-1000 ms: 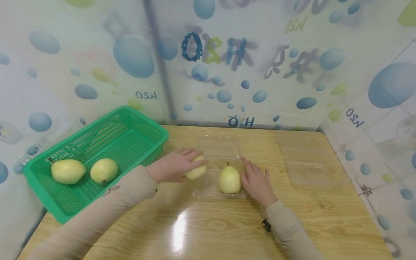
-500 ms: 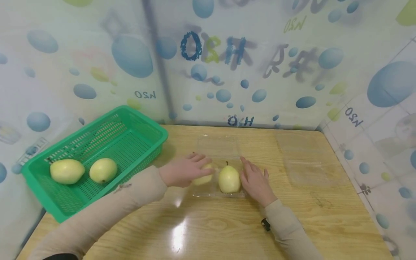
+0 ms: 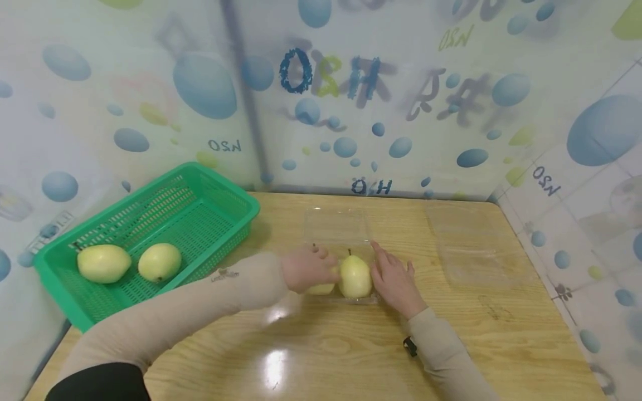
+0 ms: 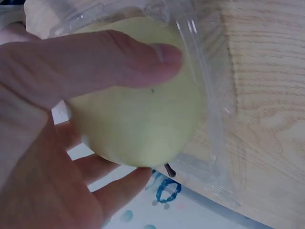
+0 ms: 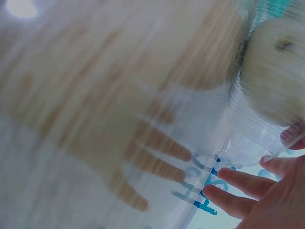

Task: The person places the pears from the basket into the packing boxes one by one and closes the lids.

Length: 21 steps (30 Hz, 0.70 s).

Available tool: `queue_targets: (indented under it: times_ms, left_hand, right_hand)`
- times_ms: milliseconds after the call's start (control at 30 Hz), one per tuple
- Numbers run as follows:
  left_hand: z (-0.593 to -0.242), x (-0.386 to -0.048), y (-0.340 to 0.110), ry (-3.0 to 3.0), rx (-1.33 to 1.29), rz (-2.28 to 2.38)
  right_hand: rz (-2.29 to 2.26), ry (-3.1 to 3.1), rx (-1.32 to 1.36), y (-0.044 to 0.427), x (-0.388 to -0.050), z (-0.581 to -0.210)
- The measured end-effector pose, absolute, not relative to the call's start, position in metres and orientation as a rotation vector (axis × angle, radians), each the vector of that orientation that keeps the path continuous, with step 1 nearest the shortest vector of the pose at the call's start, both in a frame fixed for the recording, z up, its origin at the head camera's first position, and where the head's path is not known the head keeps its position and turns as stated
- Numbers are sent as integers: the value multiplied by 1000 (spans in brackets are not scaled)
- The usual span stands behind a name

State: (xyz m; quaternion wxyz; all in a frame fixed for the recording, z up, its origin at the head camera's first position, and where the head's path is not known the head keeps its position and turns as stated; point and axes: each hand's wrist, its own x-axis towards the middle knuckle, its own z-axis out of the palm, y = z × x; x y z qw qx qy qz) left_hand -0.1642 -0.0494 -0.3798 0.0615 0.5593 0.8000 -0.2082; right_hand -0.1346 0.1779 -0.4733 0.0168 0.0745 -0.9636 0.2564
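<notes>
My left hand point(image 3: 310, 269) holds a pale yellow-green pear point(image 4: 138, 119), with the thumb on top and fingers around its side. This pear is inside the near half of a clear plastic box point(image 3: 335, 225), whose lid lies folded back. Just to its right in the box stands another pear point(image 3: 355, 277), stem up. At the box's right side rests my right hand point(image 3: 397, 283), its fingers fairly straight and touching the plastic wall and rim. In the head view, my left hand hides much of the pear it holds.
On the left is a green slotted basket point(image 3: 200, 192) with two more pears, one lying sideways point(image 3: 103, 264) and one round end up point(image 3: 160, 262). Another clear plastic box point(image 3: 478, 250) lies at the table's right. A patterned wall sheet point(image 3: 346, 122) borders the table point(image 3: 331, 351).
My left hand has moved right with its pear, from the box's left edge to beside the standing pear. The right hand has stayed at the box's side.
</notes>
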Motion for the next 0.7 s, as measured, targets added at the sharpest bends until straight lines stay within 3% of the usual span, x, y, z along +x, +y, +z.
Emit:
queue_targets:
  times_ms: [700]
  left_hand:
    - [-384, -159, -35, 2303, 1469, -749]
  right_hand:
    - [803, -3000, 210, 177, -136, -475]
